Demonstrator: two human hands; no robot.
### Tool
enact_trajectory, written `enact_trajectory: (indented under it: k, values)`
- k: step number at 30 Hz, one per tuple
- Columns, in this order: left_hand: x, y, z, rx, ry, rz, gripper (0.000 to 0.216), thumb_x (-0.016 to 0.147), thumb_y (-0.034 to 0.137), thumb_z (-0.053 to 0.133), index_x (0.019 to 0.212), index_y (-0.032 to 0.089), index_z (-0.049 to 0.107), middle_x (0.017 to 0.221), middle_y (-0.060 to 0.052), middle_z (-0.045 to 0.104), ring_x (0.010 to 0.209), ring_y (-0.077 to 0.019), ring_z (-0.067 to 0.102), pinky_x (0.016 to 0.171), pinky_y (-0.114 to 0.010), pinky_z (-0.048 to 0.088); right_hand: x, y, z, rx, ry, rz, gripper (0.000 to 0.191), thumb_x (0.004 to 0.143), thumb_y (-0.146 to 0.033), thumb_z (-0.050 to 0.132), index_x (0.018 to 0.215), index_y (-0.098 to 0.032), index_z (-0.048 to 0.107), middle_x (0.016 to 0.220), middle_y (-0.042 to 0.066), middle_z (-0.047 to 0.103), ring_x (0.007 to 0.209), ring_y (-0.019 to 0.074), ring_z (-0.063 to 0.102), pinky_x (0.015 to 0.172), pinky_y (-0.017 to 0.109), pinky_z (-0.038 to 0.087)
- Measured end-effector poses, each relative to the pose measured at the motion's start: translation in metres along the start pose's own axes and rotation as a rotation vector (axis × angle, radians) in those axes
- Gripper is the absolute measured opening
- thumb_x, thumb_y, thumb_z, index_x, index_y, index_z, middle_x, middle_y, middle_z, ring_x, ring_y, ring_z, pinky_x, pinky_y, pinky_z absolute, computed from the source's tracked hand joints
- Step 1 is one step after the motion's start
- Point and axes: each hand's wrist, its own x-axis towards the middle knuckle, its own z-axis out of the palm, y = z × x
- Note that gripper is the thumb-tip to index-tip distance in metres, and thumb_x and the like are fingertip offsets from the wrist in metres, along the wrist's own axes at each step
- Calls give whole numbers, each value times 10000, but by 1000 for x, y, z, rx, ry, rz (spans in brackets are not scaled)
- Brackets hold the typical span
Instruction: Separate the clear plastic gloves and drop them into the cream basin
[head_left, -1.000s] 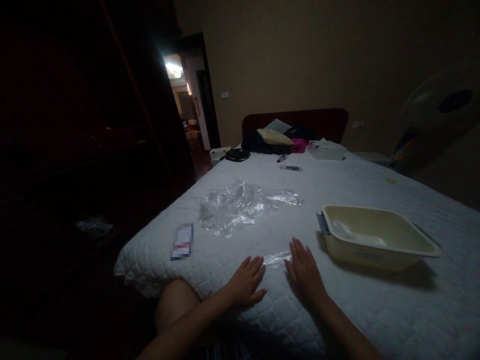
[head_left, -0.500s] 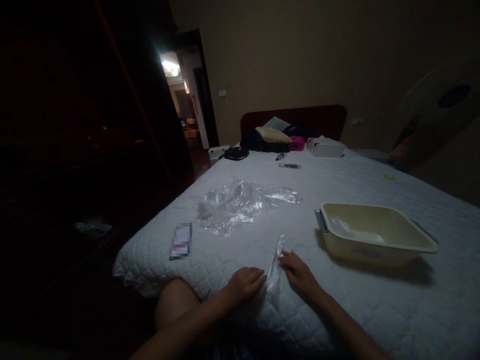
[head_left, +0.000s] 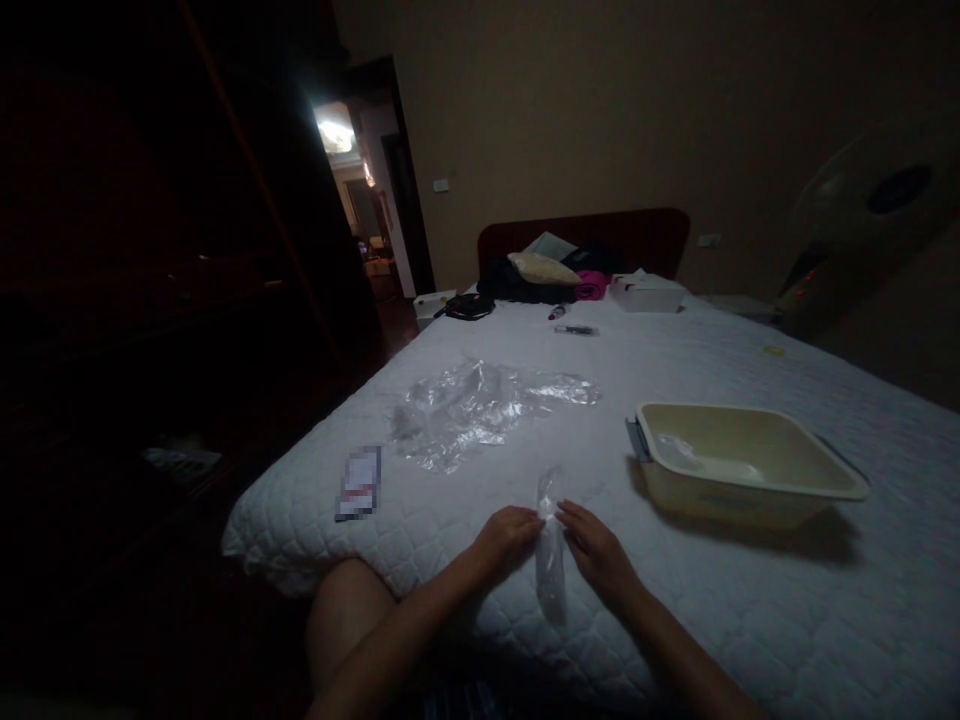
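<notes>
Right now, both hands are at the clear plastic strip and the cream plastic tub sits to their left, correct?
Left is wrong: in the head view, the left hand and right hand are at the clear plastic strip, and the cream plastic tub sits to their right.

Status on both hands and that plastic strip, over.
Left hand, right hand at opposite edges of clear plastic strip. Strip runs lengthwise between them. Cream tub right, apart from both hands.
</notes>
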Motion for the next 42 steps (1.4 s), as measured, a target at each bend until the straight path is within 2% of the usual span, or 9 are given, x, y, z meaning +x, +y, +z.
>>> enact_trajectory:
  k: [6,13,18,23,29,34,37,40,42]
  values:
    - [0,2,-1,-160,18,-181,198,864,252,487,956,173,643,958,-75,668,923,-166,617,823,-314,493,-4,-9,-6,-102,-68,15,337,833,-313,479,1134,-213,590,1109,95,638,1038,236,582,902,431,456]
    - [0,1,-2,-306,69,-293,200,801,376,591,843,209,692,896,-38,683,975,-178,580,904,-333,422,4,-18,-8,-69,-105,102,256,842,-335,440,912,-216,655,939,68,673,903,214,605,828,377,459]
    - [11,8,-5,-282,43,-471,337,859,411,461,769,163,672,813,-46,649,814,-154,569,780,-286,428,12,-23,-5,10,-69,275,332,856,-431,399,765,-207,627,789,55,666,762,204,610,711,328,460]
    - [27,12,-1,-258,0,-748,483,876,465,367,680,124,648,637,-20,580,633,-130,513,599,-238,366,21,-24,-1,116,-10,453,308,836,-495,411,891,-223,546,704,28,672,644,200,627,565,284,433]
    - [36,14,7,-147,33,-843,473,873,441,381,628,127,637,630,-42,567,645,-149,503,611,-263,330,27,-20,5,-9,38,482,271,823,-496,434,896,-237,458,598,-9,642,577,196,610,524,268,380]
    - [39,18,10,-44,55,-934,293,836,338,474,704,125,627,745,-72,580,758,-184,514,690,-291,363,27,-22,5,-62,23,457,263,852,-462,396,917,-232,503,648,5,664,586,182,624,513,254,390]
    - [40,21,12,41,99,-911,216,819,290,504,719,133,615,809,-74,579,852,-200,492,772,-309,365,25,-20,6,-105,39,416,279,873,-403,379,1015,-216,530,741,26,686,659,183,650,565,265,449]
    - [40,22,13,73,98,-895,199,820,281,502,723,142,607,833,-71,577,897,-212,472,821,-326,355,24,-15,6,-151,123,198,281,881,-286,367,1060,-179,557,953,95,675,867,197,645,751,325,501]
    - [39,22,13,71,91,-900,186,816,274,502,735,142,605,838,-73,574,897,-215,470,823,-332,357,24,-12,4,-185,125,-3,302,871,-212,369,1087,-156,572,1108,134,626,1026,208,591,884,367,474]
